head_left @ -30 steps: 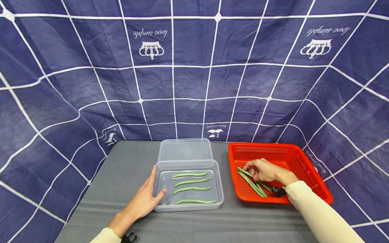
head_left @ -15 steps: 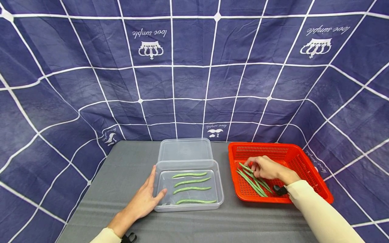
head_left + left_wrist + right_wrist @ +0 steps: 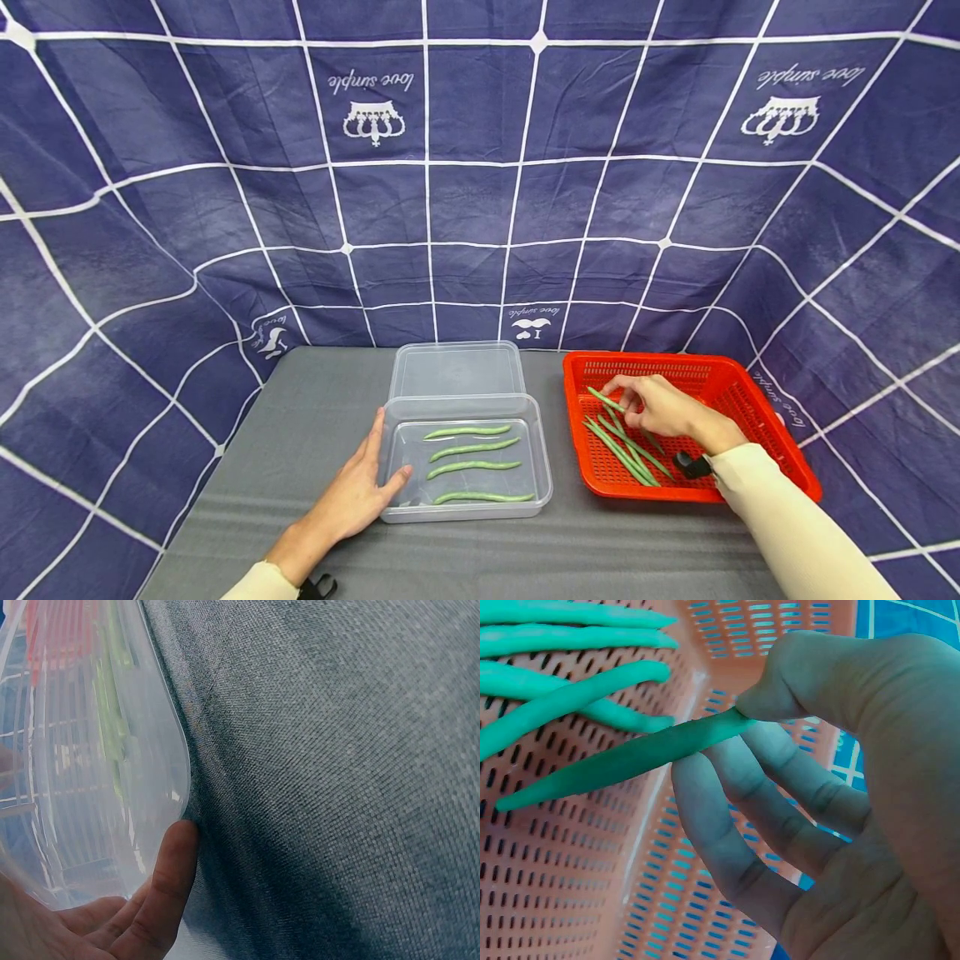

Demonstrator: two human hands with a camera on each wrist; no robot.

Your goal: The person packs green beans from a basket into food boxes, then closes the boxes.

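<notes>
My right hand [image 3: 651,407] is inside the red basket [image 3: 780,454] and pinches one green bean [image 3: 622,759] between thumb and fingers, lifted a little above the rest. Several more green beans [image 3: 626,448] lie on the basket floor just below it. A clear plastic container [image 3: 542,467] sits at the table's middle with several green beans [image 3: 474,450] laid in a row inside. My left hand [image 3: 358,492] rests flat against the container's left wall, its fingers [image 3: 169,885] straight along the plastic.
The container's clear lid [image 3: 456,369] lies flat just behind it. The grey table [image 3: 315,408] is backed and flanked by a blue cloth with a white grid [image 3: 480,183]. A black wrist strap [image 3: 692,465] shows at my right sleeve.
My right hand has risen and moved toward the basket's far side, lifting one bean away from the pile. The left hand and container have stayed put.
</notes>
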